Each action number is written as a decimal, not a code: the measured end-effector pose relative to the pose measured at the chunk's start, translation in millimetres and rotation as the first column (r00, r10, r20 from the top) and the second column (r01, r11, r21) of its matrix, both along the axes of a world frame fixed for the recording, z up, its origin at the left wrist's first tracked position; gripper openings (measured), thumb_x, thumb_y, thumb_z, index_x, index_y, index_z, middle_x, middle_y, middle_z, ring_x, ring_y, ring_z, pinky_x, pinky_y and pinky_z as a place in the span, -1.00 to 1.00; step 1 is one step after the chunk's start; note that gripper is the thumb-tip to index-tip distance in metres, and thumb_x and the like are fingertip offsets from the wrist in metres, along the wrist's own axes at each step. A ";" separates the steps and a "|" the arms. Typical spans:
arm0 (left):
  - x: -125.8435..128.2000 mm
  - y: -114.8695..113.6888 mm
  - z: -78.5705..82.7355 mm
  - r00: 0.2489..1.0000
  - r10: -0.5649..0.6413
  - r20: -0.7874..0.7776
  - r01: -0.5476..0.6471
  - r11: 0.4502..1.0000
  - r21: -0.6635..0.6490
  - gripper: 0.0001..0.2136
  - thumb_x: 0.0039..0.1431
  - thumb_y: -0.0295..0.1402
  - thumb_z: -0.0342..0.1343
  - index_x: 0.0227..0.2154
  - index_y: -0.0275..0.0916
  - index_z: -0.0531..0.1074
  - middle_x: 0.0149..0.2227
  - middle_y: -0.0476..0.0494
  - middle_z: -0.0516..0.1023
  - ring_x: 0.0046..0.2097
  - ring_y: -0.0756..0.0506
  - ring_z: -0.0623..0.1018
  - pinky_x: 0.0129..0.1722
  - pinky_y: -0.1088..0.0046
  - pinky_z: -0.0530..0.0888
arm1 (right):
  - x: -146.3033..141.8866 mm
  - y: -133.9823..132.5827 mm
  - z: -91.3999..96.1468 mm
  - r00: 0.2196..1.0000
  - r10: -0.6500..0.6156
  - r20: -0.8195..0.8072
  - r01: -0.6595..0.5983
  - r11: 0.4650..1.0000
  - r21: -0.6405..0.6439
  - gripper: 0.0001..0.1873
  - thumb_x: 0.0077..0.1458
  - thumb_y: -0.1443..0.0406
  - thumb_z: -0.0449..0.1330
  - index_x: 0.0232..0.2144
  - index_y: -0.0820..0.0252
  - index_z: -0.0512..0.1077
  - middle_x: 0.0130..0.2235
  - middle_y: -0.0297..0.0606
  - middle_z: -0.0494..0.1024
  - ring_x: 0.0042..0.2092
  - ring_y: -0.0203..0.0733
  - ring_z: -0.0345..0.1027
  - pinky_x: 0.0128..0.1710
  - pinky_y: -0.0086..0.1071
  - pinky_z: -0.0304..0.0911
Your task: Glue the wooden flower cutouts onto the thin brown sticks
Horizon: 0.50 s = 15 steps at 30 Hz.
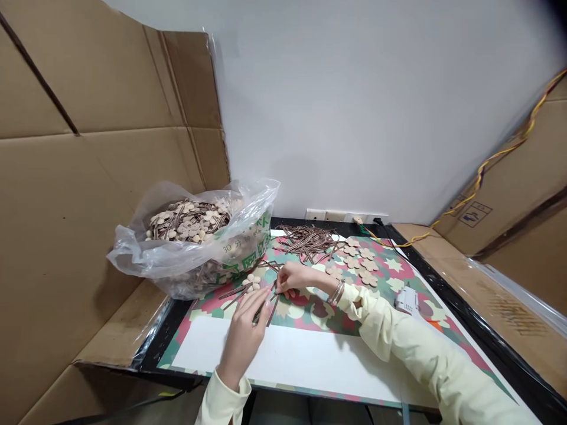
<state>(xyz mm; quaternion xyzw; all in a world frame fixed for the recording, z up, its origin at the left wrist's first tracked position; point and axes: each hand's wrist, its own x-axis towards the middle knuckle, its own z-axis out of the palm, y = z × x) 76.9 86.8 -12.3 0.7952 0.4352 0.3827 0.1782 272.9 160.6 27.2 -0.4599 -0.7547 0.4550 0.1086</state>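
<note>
My left hand [248, 326] and my right hand [297, 277] meet over the middle of the camouflage-patterned table cover [208, 307]. Between their fingertips are thin dark brown strips [273, 308], with the ends sticking out below. The right fingers are pinched on the strips. My left thumb and fingers close on them from the near side, partly hiding them. Just beyond my left fingertips sits a pale flower piece [251, 283] with strips attached. To the right of my right hand, several flat tan flower shapes [351, 262] are spread out.
A plastic bag [241, 251] full of flower pieces and strips stands at the left. A pile of brown strips [308, 242] lies at the back. A white device [406, 300] rests at the right. Cardboard [500, 295] flanks the table, and yellow wires [485, 164] run along the right.
</note>
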 end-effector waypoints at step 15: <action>-0.4 6.7 -16.6 0.939 0.056 -0.338 0.027 0.971 0.236 -0.63 0.26 -0.43 -0.14 0.10 -0.26 0.28 0.11 -0.21 0.39 0.14 -0.21 0.33 0.07 0.11 0.32 | 112.4 -26.9 71.2 0.902 -0.416 0.114 0.357 0.869 0.342 -0.80 -0.06 0.46 0.04 -0.67 0.25 0.27 -0.64 -0.33 0.36 -0.59 -0.36 0.19 -0.59 -0.46 0.01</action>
